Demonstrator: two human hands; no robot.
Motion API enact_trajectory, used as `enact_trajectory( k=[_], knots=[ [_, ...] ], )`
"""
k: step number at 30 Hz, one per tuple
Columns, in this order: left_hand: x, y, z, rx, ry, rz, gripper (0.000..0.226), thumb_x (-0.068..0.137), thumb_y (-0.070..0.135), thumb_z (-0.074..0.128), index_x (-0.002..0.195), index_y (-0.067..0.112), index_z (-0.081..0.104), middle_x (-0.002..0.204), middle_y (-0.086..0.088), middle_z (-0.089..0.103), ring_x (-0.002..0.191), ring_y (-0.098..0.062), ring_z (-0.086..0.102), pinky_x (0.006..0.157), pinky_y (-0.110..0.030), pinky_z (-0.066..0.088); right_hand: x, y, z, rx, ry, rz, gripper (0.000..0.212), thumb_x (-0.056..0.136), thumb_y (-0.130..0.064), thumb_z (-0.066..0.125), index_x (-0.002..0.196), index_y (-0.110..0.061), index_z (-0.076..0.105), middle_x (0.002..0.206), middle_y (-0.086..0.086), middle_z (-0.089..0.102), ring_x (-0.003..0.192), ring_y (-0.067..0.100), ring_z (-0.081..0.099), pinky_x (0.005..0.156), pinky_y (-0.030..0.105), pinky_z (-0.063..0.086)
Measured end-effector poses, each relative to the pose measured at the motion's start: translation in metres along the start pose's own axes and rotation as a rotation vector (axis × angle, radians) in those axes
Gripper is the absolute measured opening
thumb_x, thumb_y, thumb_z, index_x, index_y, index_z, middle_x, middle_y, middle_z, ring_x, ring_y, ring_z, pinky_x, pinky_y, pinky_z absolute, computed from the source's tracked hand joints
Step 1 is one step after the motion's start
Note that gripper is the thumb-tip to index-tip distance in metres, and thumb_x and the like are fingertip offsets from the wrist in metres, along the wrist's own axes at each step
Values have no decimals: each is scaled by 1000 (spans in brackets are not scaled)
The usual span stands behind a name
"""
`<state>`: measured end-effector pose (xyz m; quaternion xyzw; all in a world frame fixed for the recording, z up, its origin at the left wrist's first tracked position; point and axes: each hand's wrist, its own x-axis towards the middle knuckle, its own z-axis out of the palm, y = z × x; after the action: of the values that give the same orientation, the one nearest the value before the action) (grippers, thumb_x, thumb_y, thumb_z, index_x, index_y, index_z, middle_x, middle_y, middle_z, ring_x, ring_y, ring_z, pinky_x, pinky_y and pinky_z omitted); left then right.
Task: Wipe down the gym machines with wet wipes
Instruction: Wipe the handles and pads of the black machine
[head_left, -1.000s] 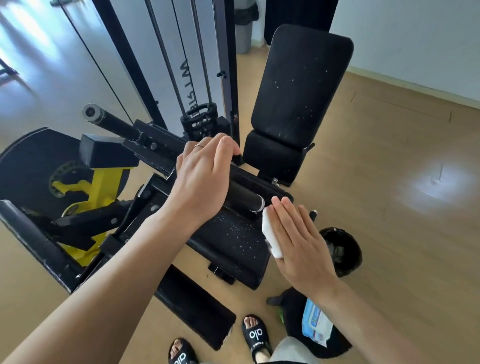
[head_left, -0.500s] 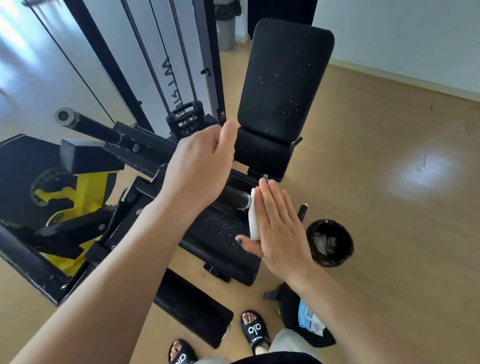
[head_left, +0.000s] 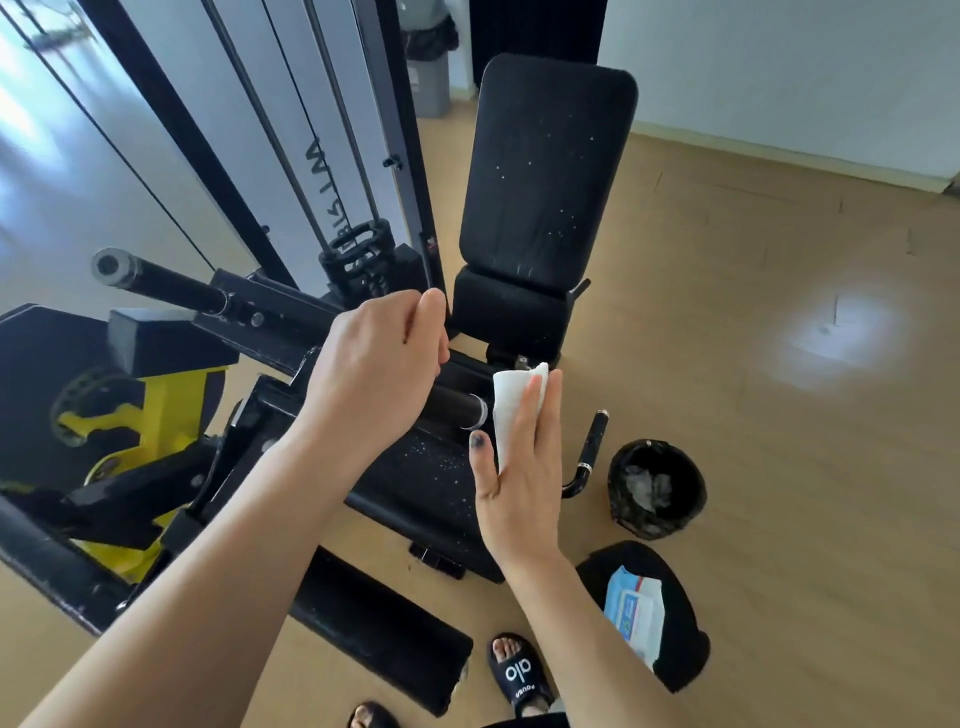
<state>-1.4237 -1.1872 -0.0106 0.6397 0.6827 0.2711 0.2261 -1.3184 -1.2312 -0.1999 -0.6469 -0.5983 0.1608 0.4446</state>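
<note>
Since half a second ago the left hand (head_left: 379, 379) has loosened on the black handle bar (head_left: 457, 408): its fingers now lift and curl above the bar rather than wrapping it, and whether they touch it I cannot tell. The right hand (head_left: 519, 462) has stayed at the bar's capped end, and more of the white wet wipe (head_left: 511, 410) now shows above the fingertips. That hand is flat, fingers straight and together, pressing the folded wipe against the end of the bar, thumb spread toward 7 o'clock. The bar juts toward 3 o'clock over the speckled seat pad (head_left: 426, 478); the upright back pad (head_left: 545, 171) stands at 12 o'clock, just beyond the wipe. Bare wooden floor (head_left: 779, 415) opens from 1 to 4 o'clock. At 4 o'clock of the right hand a black bin (head_left: 657, 488) sits beside a short side handle (head_left: 589, 452), and at 5 o'clock a wipes packet (head_left: 636, 608) lies on a black bag (head_left: 680, 649).
</note>
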Motion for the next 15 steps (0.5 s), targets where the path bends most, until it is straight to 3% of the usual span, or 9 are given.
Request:
enact_trajectory(
  k=[2, 6, 11, 15],
  knots=[
    [-1, 0, 1, 19, 11, 9, 48, 104, 40, 37, 71, 21, 65, 70, 0, 68, 68, -11, 62, 59, -24, 45, 15, 1, 0, 108, -22, 95, 85, 99, -72, 19, 163, -23, -8, 172, 2, -4, 159, 14, 0, 125, 48, 26],
    [0, -1, 2, 34, 22, 18, 47, 104, 39, 37, 71, 21, 65, 70, 1, 68, 68, -10, 60, 58, -22, 41, 30, -1, 1, 292, 4, 274, 91, 96, -77, 22, 163, -17, 7, 170, 3, 14, 157, 17, 12, 125, 48, 26],
    [0, -1, 3, 53, 29, 29, 45, 104, 38, 38, 70, 21, 63, 70, 1, 67, 68, -13, 61, 59, -25, 45, -30, -25, 9, 368, -29, 329, 97, 95, -77, 26, 163, -19, -14, 171, -11, -15, 155, 2, -10, 129, 37, 7],
    [0, 0, 2, 48, 27, 24, 44, 103, 38, 39, 71, 21, 64, 69, 3, 67, 69, -13, 61, 65, -30, 49, -9, -17, 6, 425, -52, 402, 101, 91, -83, 24, 163, -22, -11, 170, -16, -13, 154, -3, -10, 130, 38, 3]
  ],
)
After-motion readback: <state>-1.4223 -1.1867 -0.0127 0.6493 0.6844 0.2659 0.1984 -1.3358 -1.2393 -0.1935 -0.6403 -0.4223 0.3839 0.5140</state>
